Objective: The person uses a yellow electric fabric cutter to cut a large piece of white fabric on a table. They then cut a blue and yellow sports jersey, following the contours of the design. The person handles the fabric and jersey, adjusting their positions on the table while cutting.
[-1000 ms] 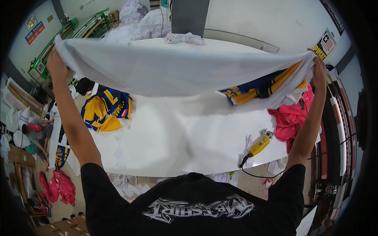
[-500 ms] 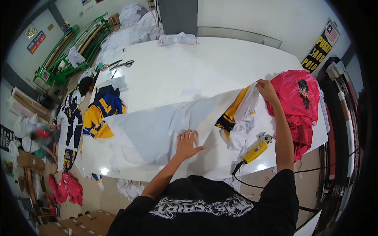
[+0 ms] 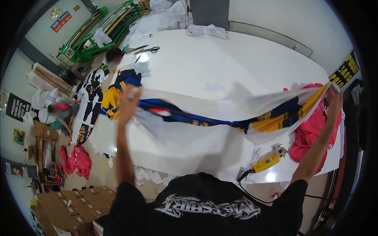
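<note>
My left hand (image 3: 130, 100), slightly blurred, grips the left end of a long white fabric sheet with navy, blue and yellow print (image 3: 271, 118), above the white table (image 3: 220, 63). My right hand (image 3: 334, 98) pinches its other end, high at the right, over a pile of pink fabric (image 3: 313, 145). The sheet sags between them, its printed side partly showing. A yellow electric cutter (image 3: 265, 161) with a black cord lies at the near right of the table. Navy and yellow garment pieces (image 3: 112, 100) lie just left of my left hand.
Scissors (image 3: 149, 50) and a folded bundle (image 3: 206, 32) lie on the table. Two other people (image 3: 113, 57) (image 3: 67, 112) are at the left by printed pieces (image 3: 84, 114). Green rack machinery (image 3: 90, 31) stands at back left, cardboard boxes (image 3: 71, 208) at lower left.
The sheet was held high, then laid on the table with my left hand spread on it. Now both hands lift it again, my right hand farther right, and more print shows.
</note>
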A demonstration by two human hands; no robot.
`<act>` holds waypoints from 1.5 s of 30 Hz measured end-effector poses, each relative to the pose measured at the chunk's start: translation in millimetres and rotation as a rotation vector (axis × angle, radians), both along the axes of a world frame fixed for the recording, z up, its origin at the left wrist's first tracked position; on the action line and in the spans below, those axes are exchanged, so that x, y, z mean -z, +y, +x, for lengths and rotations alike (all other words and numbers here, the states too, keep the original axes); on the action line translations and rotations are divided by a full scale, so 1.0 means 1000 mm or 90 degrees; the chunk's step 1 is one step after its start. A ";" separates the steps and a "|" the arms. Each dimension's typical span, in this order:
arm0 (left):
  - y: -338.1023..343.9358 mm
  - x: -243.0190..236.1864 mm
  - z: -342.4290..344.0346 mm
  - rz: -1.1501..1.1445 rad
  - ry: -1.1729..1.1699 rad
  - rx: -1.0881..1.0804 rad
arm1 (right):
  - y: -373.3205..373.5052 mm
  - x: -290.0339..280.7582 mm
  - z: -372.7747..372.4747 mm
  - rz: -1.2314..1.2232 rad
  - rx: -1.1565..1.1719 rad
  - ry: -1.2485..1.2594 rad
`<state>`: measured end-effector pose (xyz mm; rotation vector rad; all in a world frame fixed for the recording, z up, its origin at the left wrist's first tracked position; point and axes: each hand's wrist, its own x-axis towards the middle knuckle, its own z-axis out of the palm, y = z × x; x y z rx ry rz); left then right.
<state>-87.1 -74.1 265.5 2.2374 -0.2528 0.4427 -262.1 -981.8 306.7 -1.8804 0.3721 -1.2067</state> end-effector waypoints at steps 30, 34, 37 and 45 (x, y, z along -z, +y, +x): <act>-0.172 0.015 0.348 0.125 -0.041 0.156 | -0.180 0.002 0.168 -0.480 0.387 0.271; -0.158 0.101 0.203 0.231 0.125 0.342 | 0.092 0.160 0.187 -0.368 -0.046 0.340; -0.139 0.194 0.115 0.287 0.128 0.403 | 0.242 0.164 0.137 -0.273 -0.292 0.486; -0.136 0.273 0.040 0.339 -0.008 0.259 | 0.311 0.265 0.110 -0.427 -0.445 0.634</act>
